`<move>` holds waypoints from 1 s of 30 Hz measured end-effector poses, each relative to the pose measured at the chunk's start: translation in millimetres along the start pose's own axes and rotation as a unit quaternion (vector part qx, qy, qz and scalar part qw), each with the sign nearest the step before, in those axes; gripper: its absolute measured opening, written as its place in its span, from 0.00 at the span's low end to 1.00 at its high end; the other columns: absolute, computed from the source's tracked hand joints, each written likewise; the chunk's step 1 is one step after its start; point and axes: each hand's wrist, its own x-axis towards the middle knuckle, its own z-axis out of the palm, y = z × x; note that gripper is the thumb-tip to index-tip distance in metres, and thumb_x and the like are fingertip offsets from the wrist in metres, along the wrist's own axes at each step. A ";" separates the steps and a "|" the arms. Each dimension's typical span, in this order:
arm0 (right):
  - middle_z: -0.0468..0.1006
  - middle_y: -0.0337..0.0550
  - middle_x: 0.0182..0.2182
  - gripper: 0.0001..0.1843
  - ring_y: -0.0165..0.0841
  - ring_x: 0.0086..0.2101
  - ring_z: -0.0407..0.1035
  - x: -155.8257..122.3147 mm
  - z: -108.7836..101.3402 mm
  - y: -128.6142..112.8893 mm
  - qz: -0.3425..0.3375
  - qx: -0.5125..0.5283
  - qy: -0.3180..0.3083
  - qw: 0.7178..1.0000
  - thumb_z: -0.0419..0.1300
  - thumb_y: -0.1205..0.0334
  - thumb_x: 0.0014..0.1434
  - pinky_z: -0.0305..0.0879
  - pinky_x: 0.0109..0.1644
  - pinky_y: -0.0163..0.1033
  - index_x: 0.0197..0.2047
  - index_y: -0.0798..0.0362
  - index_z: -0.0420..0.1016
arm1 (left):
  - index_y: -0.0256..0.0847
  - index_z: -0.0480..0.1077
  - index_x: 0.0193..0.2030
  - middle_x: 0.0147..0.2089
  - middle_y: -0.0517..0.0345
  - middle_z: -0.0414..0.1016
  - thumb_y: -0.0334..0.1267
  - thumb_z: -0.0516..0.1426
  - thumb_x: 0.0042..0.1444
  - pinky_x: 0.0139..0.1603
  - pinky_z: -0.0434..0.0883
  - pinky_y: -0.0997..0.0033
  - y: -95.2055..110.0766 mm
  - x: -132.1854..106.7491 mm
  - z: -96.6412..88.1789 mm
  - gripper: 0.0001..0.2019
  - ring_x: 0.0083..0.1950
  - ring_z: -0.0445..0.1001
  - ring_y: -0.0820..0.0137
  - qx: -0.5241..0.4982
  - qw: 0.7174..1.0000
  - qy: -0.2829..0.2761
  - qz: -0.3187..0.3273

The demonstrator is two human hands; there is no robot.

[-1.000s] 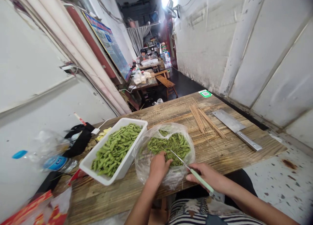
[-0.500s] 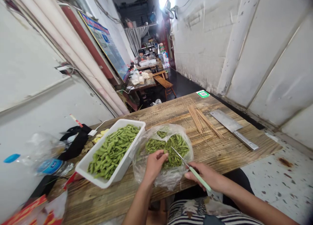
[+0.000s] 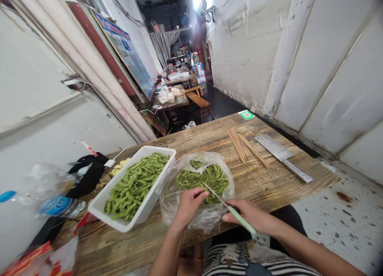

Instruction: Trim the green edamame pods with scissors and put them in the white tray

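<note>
My left hand [image 3: 190,203] is over the near part of a clear plastic bag [image 3: 170,212], thumb and fingers pinched together. Whatever may be between its fingertips is too small to make out. My right hand [image 3: 247,215] grips scissors [image 3: 239,219] with pale green handles, seen nearly edge-on. Their thin metal blades point up and left, with the tip close to my left fingertips. Inside the spread bag lies a heap of green soybean pods [image 3: 217,179] and small trimmings. Left of the bag, a white plastic tub [image 3: 143,222] holds many more pods [image 3: 134,188].
Thin wooden skewers [image 3: 243,148] and a cleaver [image 3: 275,148] lie on the wooden table [image 3: 287,196] to the right. A plastic bottle [image 3: 60,206] and a black container [image 3: 89,170] are at the left. Farther back are a bench [image 3: 199,100] and a person [image 3: 170,67] at another table.
My left hand has turned slightly, and the green bit that showed at its fingertips is out of sight. The scissors' tip sits nearer those fingers. The view has shifted slightly.
</note>
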 end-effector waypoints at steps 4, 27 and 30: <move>0.68 0.35 0.24 0.20 0.28 0.26 0.59 2.1 3.9 8.4 0.009 -0.010 0.013 1.000 0.59 0.46 0.53 0.55 0.29 0.29 0.35 0.57 0.75 | 0.36 0.73 0.30 0.17 0.64 0.64 0.46 0.57 0.50 0.23 0.55 0.76 -3.0 -0.4 0.9 0.13 0.20 0.60 0.75 -0.051 0.997 -0.036 -0.040; 0.58 0.26 0.13 0.23 0.21 0.13 0.54 -1.6 9.4 -2.1 0.060 0.178 -0.034 0.982 0.55 0.42 0.55 0.52 0.14 0.25 0.41 0.55 0.65 | 0.33 0.74 0.31 0.26 0.60 0.72 0.38 0.68 0.37 0.27 0.65 0.81 -5.9 3.0 12.7 0.14 0.27 0.69 0.79 -0.386 0.911 0.087 -0.118; 0.58 0.26 0.13 0.23 0.21 0.12 0.53 -1.7 10.5 -5.5 0.069 0.199 -0.034 0.977 0.55 0.42 0.55 0.52 0.12 0.24 0.38 0.55 0.65 | 0.33 0.74 0.30 0.26 0.59 0.72 0.39 0.68 0.37 0.27 0.65 0.81 -4.3 1.8 15.5 0.14 0.27 0.68 0.79 -0.398 0.904 0.083 -0.129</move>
